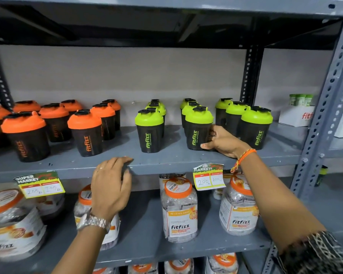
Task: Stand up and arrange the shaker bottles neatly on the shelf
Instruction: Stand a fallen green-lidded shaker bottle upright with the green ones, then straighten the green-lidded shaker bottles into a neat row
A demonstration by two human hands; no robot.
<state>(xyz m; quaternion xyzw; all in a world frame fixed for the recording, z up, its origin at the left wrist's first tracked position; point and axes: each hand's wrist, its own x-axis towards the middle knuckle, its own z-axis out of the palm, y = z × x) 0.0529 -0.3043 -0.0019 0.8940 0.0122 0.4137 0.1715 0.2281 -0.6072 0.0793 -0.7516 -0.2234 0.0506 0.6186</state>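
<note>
Black shaker bottles stand upright on the grey shelf [166, 161]. Several with orange lids [85, 131] fill the left half. Green-lidded ones stand in three rows on the right. My right hand [222, 142] is wrapped around the lower right side of the front green-lidded bottle of the middle row [196, 129], thumb at its base. The front bottle of the left green row [150, 131] stands apart from it. The front bottle of the right row [255, 127] is just beyond my wrist. My left hand [111, 184] rests on the shelf's front edge, fingers curled over the lip, holding no bottle.
Clear jars with orange lids [179, 208] stand on the shelf below. Yellow price tags [209, 179] hang from the shelf edge. A perforated grey upright [323, 123] bounds the right side. White boxes [297, 115] sit on the neighbouring shelf beyond it.
</note>
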